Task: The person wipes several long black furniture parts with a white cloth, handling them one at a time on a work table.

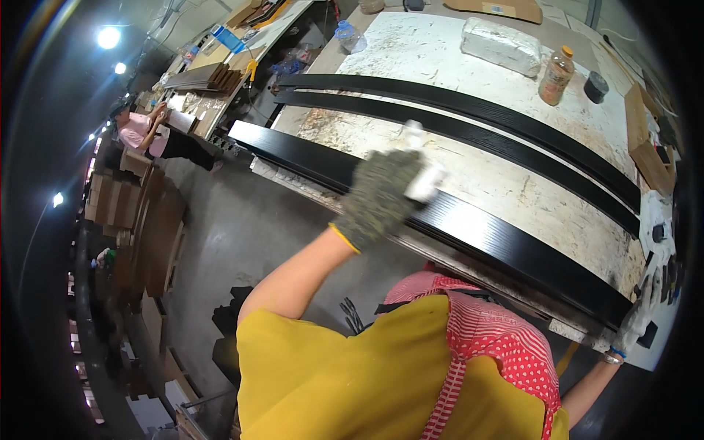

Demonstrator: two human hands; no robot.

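Observation:
My left hand (381,196), in a dark grey-green glove with a yellow cuff, is closed around a wad of white cloth (427,182), smeared by motion. It is over the middle of the nearest long black board (477,227), which runs along the table's front edge. At that board's right end is my right hand (639,315), in a pale glove, its fingers stretched out against the end. Two more black boards, a middle one (469,136) and a far one (484,110), lie roughly parallel behind it, with narrow gaps between.
On the stained white tabletop (411,40) stand a wrapped white block (501,46), an orange-capped bottle (556,75), a dark round container (596,86) and a clear plastic bottle (350,37). An open cardboard box (649,143) sits at the right. A person in pink (143,133) works at another bench.

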